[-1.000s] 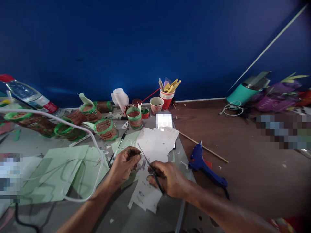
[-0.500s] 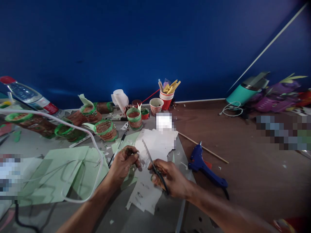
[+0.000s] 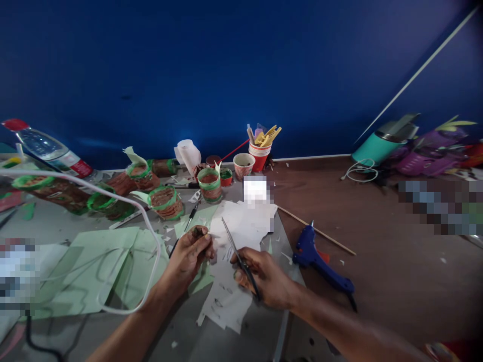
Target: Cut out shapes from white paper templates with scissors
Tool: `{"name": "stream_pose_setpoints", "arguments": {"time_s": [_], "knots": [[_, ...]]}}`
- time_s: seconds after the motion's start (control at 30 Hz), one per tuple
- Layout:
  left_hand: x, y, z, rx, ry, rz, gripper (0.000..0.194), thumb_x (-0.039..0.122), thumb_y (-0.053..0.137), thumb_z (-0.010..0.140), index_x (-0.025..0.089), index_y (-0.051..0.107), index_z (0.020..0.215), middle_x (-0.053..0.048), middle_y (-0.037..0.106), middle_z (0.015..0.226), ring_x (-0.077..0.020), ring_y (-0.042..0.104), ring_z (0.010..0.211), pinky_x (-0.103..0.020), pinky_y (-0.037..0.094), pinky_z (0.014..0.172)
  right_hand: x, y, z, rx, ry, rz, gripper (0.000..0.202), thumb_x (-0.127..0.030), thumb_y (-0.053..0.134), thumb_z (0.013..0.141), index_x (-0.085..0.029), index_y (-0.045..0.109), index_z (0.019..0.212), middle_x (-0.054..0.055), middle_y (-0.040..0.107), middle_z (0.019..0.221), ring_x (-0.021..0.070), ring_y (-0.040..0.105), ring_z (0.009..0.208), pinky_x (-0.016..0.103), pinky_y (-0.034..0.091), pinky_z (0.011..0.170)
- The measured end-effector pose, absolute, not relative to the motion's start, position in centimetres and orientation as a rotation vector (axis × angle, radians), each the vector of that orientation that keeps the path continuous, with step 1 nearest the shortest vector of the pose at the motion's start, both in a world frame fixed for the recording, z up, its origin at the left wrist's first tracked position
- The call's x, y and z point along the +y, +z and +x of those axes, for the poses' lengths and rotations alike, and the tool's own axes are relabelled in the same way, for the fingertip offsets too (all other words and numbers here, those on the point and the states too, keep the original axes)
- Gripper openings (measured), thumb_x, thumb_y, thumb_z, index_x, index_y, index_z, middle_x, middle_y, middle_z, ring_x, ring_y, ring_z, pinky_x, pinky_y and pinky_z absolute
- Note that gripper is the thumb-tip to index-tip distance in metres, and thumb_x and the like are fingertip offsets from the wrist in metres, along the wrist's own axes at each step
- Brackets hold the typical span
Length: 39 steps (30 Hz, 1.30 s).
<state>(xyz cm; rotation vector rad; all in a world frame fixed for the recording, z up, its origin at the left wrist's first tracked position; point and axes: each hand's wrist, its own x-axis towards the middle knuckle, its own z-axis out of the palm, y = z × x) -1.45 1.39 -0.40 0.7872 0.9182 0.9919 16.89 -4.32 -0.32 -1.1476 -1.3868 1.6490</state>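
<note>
Pinched between the thumb and fingers of my left hand is a small pale scrap of paper, only partly visible. My right hand is closed around the handles of a pair of scissors. Their blades point up and away, close together, a little right of the scrap. Beneath both hands lies a cut white paper sheet with small leaf-like shapes drawn on it. Light green paper shows under its left edge. A black pen lies just beyond my left hand.
A blue glue gun and a wooden stick lie to the right. Brown cups with green rims, such as this one, stand at the back left. A white cable loops over green sheets. A paper cup stands behind.
My left hand has turned slightly and shifted a little left, its fingertips changing position on the paper scrap. The right hand and scissors stay almost still.
</note>
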Motion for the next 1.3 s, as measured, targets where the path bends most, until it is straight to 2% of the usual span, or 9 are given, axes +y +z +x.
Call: {"name": "stream_pose_setpoints", "arguments": {"time_s": [0.13, 0.33, 0.73, 0.83, 0.97, 1.07, 1.17, 1.3], "knots": [[1.35, -0.47, -1.40, 0.887, 0.995, 0.721, 0.019, 0.024, 0.070, 0.069, 0.018, 0.053, 0.078, 0.007, 0.051, 0.054, -0.0057, 0.047, 0.043, -0.022, 0.042, 0.051, -4.36, -0.80, 16.78, -1.429, 1.619, -1.170, 0.020, -0.033, 0.057, 0.081, -0.016, 0.053, 0.090, -0.006, 0.043, 0.059, 0.0070, 0.036, 0.051, 0.018, 0.033, 0.048], [1.24, -0.53, -1.29, 0.899, 0.990, 0.784, 0.030, 0.023, 0.070, 0.069, 0.020, 0.056, 0.094, 0.006, 0.055, 0.057, -0.0088, 0.054, 0.047, -0.022, 0.044, 0.050, -4.35, -0.80, 16.81, -1.489, 1.610, -1.194, 0.019, -0.031, 0.057, 0.081, -0.017, 0.052, 0.092, -0.004, 0.049, 0.061, 0.0079, 0.041, 0.051, 0.019, 0.034, 0.048], [1.07, -0.04, -0.87, 0.935, 0.946, 0.758, 0.029, 0.025, 0.073, 0.065, 0.018, 0.048, 0.079, 0.001, 0.063, 0.071, -0.0117, 0.061, 0.051, -0.025, 0.048, 0.053, -4.36, -0.88, 16.94, -1.552, 1.551, -1.206, 0.018, -0.030, 0.057, 0.081, -0.017, 0.053, 0.091, -0.004, 0.051, 0.061, 0.0080, 0.042, 0.052, 0.018, 0.034, 0.048], [0.98, -0.27, -1.02, 0.917, 0.959, 0.783, 0.022, 0.026, 0.070, 0.070, 0.017, 0.052, 0.078, 0.002, 0.060, 0.067, -0.0097, 0.059, 0.056, -0.022, 0.046, 0.058, -4.36, -0.91, 16.94, -1.563, 1.539, -1.221, 0.018, -0.031, 0.057, 0.080, -0.017, 0.053, 0.092, -0.003, 0.052, 0.061, 0.0082, 0.043, 0.052, 0.018, 0.035, 0.048], [0.86, -0.31, -1.17, 0.866, 0.955, 0.741, 0.016, 0.022, 0.068, 0.073, 0.017, 0.053, 0.075, 0.005, 0.052, 0.058, -0.0056, 0.050, 0.050, -0.019, 0.041, 0.054, -4.32, -0.89, 16.91, -1.575, 1.529, -1.227, 0.020, -0.033, 0.057, 0.081, -0.016, 0.053, 0.091, -0.004, 0.052, 0.059, 0.0084, 0.043, 0.051, 0.018, 0.033, 0.047], [0.86, -0.17, -1.20, 0.822, 0.939, 0.685, 0.018, 0.019, 0.068, 0.073, 0.019, 0.054, 0.085, 0.006, 0.051, 0.062, -0.0042, 0.048, 0.047, -0.020, 0.040, 0.052, -4.32, -0.97, 16.92, -1.559, 1.540, -1.217, 0.019, -0.033, 0.056, 0.082, -0.017, 0.053, 0.091, -0.004, 0.050, 0.059, 0.0079, 0.041, 0.050, 0.019, 0.032, 0.046], [0.95, -0.15, -1.20, 0.788, 0.958, 0.688, 0.030, 0.016, 0.066, 0.073, 0.022, 0.053, 0.100, 0.007, 0.050, 0.064, -0.0045, 0.049, 0.048, -0.020, 0.041, 0.052, -4.33, -1.10, 16.96, -1.581, 1.528, -1.222, 0.018, -0.031, 0.056, 0.082, -0.017, 0.053, 0.092, -0.004, 0.051, 0.060, 0.0081, 0.042, 0.052, 0.019, 0.032, 0.047], [0.94, -0.09, -1.12, 0.804, 0.955, 0.694, 0.027, 0.016, 0.067, 0.072, 0.020, 0.053, 0.096, 0.006, 0.052, 0.064, -0.0047, 0.050, 0.047, -0.020, 0.044, 0.053, -4.31, -1.23, 16.95, -1.611, 1.498, -1.230, 0.017, -0.031, 0.056, 0.082, -0.017, 0.053, 0.092, -0.004, 0.051, 0.060, 0.0083, 0.043, 0.051, 0.019, 0.031, 0.047]]}}
